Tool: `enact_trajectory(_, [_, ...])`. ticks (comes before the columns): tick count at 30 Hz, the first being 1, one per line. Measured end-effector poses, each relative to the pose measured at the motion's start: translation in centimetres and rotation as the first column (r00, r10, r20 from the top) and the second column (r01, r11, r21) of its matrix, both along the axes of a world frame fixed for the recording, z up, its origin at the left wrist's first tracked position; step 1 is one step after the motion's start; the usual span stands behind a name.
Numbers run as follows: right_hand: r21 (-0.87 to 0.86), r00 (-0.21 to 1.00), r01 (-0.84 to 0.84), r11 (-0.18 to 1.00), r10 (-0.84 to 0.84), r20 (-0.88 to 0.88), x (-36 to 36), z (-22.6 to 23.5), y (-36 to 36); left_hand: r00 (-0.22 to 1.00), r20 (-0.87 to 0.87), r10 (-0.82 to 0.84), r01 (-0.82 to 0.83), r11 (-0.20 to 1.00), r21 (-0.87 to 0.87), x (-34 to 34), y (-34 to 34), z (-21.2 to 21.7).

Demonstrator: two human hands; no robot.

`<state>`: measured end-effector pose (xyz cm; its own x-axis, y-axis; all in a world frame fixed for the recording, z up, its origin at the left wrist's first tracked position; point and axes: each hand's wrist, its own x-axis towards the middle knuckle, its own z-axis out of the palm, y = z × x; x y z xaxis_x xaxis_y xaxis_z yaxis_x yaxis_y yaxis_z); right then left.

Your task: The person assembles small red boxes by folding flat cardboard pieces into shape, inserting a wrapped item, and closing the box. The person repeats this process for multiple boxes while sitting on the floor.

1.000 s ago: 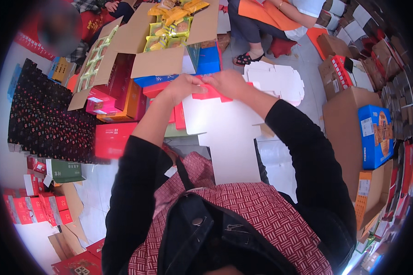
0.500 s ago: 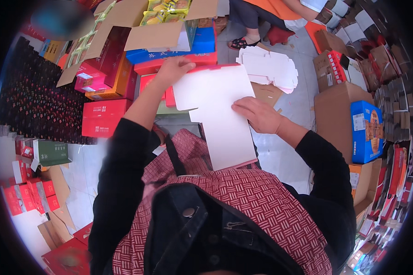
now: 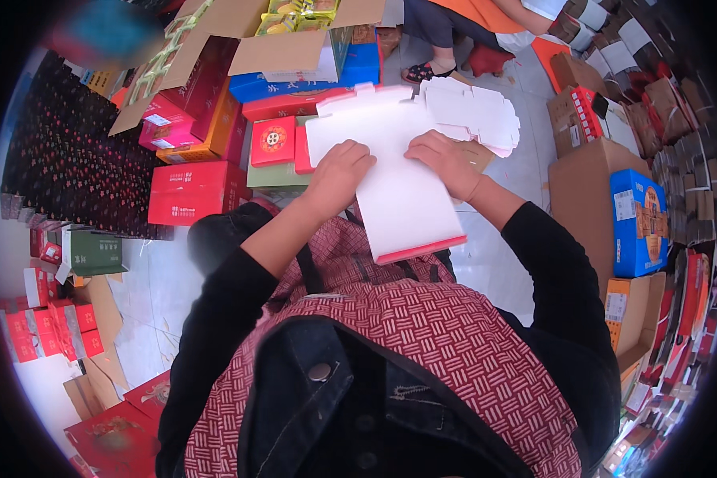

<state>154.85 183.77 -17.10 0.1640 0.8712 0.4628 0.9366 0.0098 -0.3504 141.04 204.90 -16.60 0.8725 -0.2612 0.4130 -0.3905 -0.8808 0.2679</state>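
Note:
An unfolded box blank point(image 3: 406, 195), white inside with a red near edge, lies in front of me above my lap, its tabbed end pointing away. My left hand point(image 3: 344, 174) is closed on the left side of its narrower part, fingers curled. On the right side, my right hand point(image 3: 444, 163) bends its fingers over the opposite edge at about the same height. My thumbs are mostly hidden. Beyond the right hand rests a stack of similar white blanks point(image 3: 474, 115). Left of the blank sits a small red box point(image 3: 274, 141) with a round gold emblem.
An open carton point(image 3: 283, 57) holding yellow packs stands on blue and red boxes ahead. A red carton point(image 3: 190, 195) is at left. On the right are a brown carton point(image 3: 585, 195), a blue box point(image 3: 639, 223) and stacked flat cardboard. Another person's sandaled foot point(image 3: 430, 70) shows ahead.
My left hand has come from the blank's far left corner down to its narrower side. The right hand has shifted slightly up. The far tabs and red near edge now show.

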Motion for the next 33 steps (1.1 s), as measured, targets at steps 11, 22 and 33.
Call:
enact_trajectory(11, [-0.32, 0.639, 0.261, 0.911, -0.411, -0.65, -1.5, 0.4, 0.6, 0.788, -0.589, 0.179, -0.529, 0.686, -0.499, 0.6, -0.2, -1.1])
enact_trajectory(22, [-0.286, 0.314, 0.109, 0.952, -0.306, -0.899, 1.3, 2.8, 0.6, 0.746, -0.651, 0.142, -0.558, 0.667, -0.494, 1.6, 0.5, 0.2])
enact_trajectory(33, [-0.019, 0.993, 0.119, 0.993, -0.12, -0.012, -5.9, 0.8, -3.2, 0.999, 0.03, -0.045, 0.045, 0.999, -0.024, -3.2, -1.4, -1.9])
